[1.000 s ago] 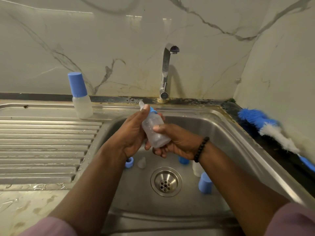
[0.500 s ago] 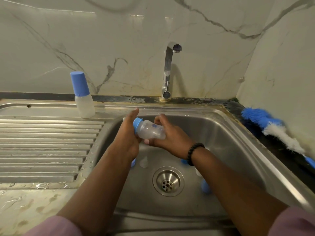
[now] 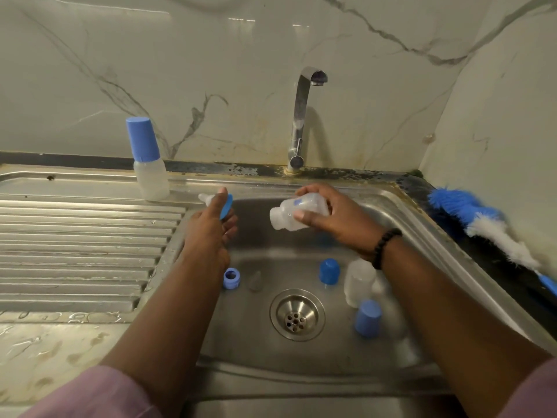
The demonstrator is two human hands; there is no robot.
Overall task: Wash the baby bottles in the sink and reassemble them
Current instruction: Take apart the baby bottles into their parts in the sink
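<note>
While both hands hang over the sink (image 3: 401, 206), the parts count as follows. Bottles, three: one capped in blue, upright on the drainboard (image 3: 75, 236) at the basin's back left corner (image 3: 149, 164); one open bottle (image 3: 297, 213) tipped mouth-left in the right hand (image 3: 337, 220), fingers curled around its body; one clear bottle body (image 3: 358, 282) in the basin, partly behind the right wrist. Loose blue caps, two (image 3: 329, 271) (image 3: 367, 318), both on the basin floor right of the drain (image 3: 297, 315). Blue collars, two: one with its clear teat (image 3: 223, 203) pinched in the left hand (image 3: 211, 233), one bare ring (image 3: 231, 278) on the basin floor. One loose clear teat (image 3: 255, 280) just beside that ring. Contents of the bottles: cannot tell. One blue-and-white bottle brush (image 3: 482, 224) lies on the bench right of the sink.
</note>
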